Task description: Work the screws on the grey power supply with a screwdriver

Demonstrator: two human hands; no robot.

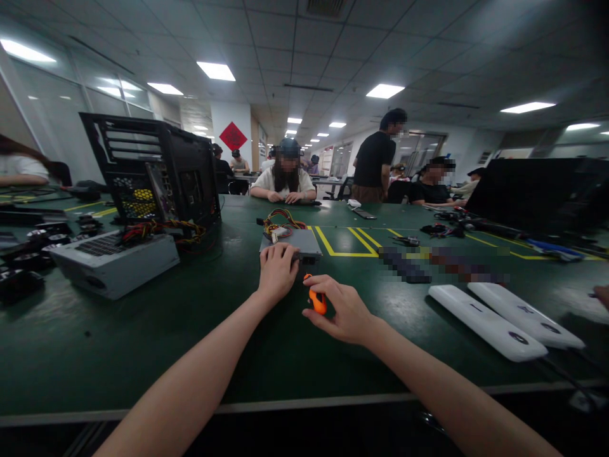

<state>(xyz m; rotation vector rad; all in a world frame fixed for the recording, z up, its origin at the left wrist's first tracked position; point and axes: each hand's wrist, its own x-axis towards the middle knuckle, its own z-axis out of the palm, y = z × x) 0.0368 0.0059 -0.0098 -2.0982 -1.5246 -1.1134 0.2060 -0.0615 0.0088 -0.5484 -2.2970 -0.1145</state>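
A small grey computer power supply (308, 242) lies on the green table in front of me, its bundle of coloured cables (280, 216) looping up at the back. My left hand (276, 270) is laid over its near left side, fingers bent onto the top and gripping the case. Just to the right and nearer to me, my right hand (340, 308) holds an orange-handled screwdriver (318, 301) between thumb and fingers. The screwdriver's shaft is hard to make out. Its upper end is close to the power supply's front edge.
To the left stand a black computer case (157, 171) and a larger power supply (117, 263), with several black fans (42, 244) beyond. Two white power banks (485, 320) lie on the right, pliers (554, 249) and a black monitor (533, 190) farther back. A person (285, 174) sits opposite.
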